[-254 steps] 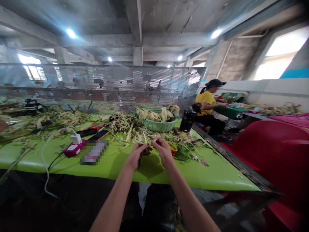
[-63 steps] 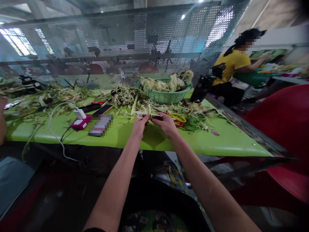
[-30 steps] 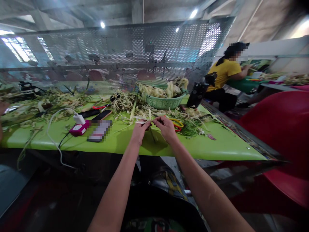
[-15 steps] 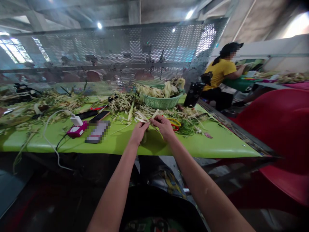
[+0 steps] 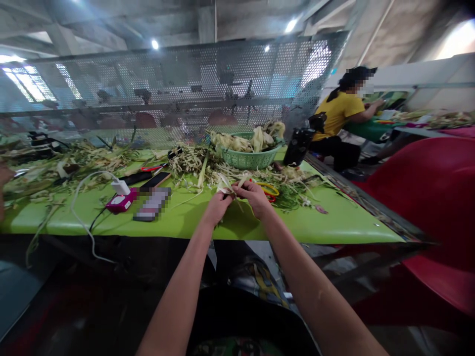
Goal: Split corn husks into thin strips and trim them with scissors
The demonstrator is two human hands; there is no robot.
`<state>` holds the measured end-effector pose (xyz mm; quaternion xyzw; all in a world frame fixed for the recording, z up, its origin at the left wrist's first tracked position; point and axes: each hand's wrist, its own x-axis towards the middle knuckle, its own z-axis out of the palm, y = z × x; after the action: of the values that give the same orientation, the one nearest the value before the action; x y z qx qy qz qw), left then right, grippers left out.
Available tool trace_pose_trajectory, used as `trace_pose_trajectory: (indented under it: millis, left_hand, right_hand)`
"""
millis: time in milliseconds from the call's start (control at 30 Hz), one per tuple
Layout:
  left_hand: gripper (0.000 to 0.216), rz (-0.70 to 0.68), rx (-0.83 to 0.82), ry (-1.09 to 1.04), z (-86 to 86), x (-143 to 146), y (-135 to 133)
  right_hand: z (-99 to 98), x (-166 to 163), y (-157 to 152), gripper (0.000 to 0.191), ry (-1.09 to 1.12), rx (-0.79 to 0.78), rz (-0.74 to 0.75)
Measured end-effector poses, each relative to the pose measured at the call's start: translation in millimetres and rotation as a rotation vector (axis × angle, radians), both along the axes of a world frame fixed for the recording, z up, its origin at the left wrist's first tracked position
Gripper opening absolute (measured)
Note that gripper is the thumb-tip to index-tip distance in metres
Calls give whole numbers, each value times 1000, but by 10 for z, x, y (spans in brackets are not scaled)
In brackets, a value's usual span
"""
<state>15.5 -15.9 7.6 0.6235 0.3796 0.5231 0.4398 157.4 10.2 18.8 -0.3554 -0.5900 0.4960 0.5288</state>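
My left hand is closed, its thumb and fingers pinching a pale strip of corn husk just above the table's front part. Close beside it, my right hand pinches the same bundle of husk, with one strip sticking up past the fingers. Thin ends hang down between the two hands. Beyond my right hand lie yellow and red loop handles, partly hidden, and a heap of green shreds. Behind my hands stands a green plastic basket filled with pale husks.
A phone, a magenta power socket with a white plug and cable, and red-handled scissors lie left. Husk scraps cover the table's left. A black container stands right, near a red chair. A person in yellow sits beyond.
My left hand has shifted slightly right and lower, closer to my right hand. The husk between them has changed angle. Part of another person shows more at the left edge.
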Motion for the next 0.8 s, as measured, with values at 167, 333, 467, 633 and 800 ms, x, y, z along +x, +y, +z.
trace_pose_trajectory:
  millis: [167, 333, 467, 633, 800]
  left_hand:
    - [32, -58, -14, -18, -5, 8, 0]
    - [30, -98, 29, -24, -20, 3, -3]
    - [29, -112, -28, -52, -21, 4, -9]
    - [30, 56, -181, -329, -26, -16, 21]
    - [31, 119, -249, -504, -5, -33, 31]
  right_hand:
    - [13, -28, -22, 27, 60, -13, -19]
    - [5, -37, -51, 27, 136, -22, -11]
    - [2, -39, -38, 29, 160, -34, -23]
    - [21, -60, -35, 35, 133, -31, -48]
    - [51, -68, -86, 40, -51, -10, 6]
